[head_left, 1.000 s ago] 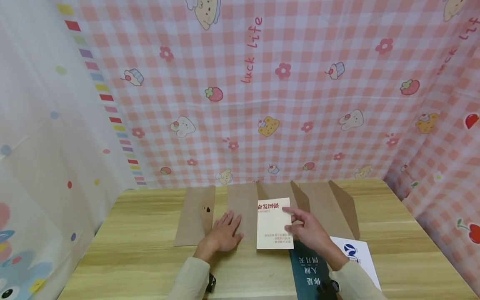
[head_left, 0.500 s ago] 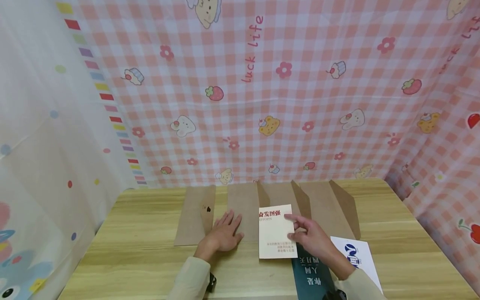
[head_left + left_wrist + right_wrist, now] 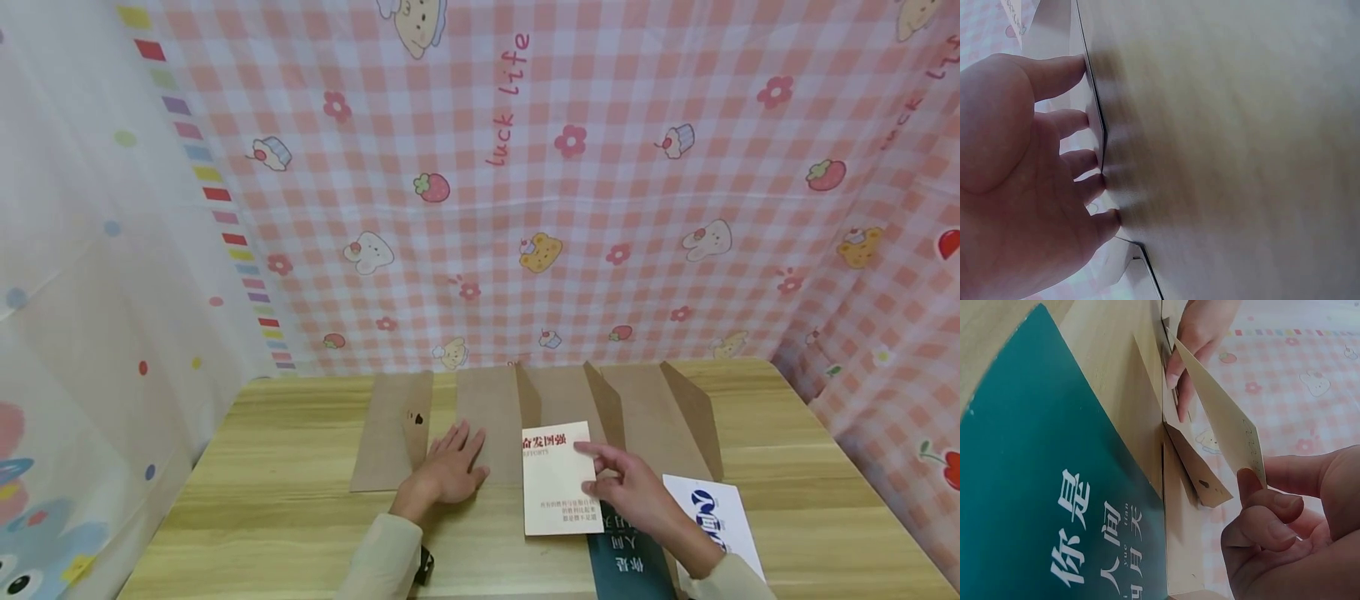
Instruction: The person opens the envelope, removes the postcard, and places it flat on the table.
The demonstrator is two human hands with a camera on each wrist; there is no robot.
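"Fingers of the right hand (image 3: 637, 496) are pinching the cream card (image 3: 558, 483) above the desk (image 3: 285, 508)."
"Left wrist?"
"Left hand (image 3: 1032, 169) is lying spread over the edge of an envelope (image 3: 498, 442), desk stretching beside."
"Right wrist?"
"Flap (image 3: 1197, 465) is standing up; teal booklet (image 3: 1041, 456) is lying nearer."

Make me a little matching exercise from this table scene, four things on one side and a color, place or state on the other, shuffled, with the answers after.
Column one
1. Cream card
2. Teal card
3. White card
4. Left hand

Column two
A. Printed in blue
B. Pinched by the right hand
C. Resting on brown paper
D. Printed in white

Pairs: 1-B, 2-D, 3-A, 4-C
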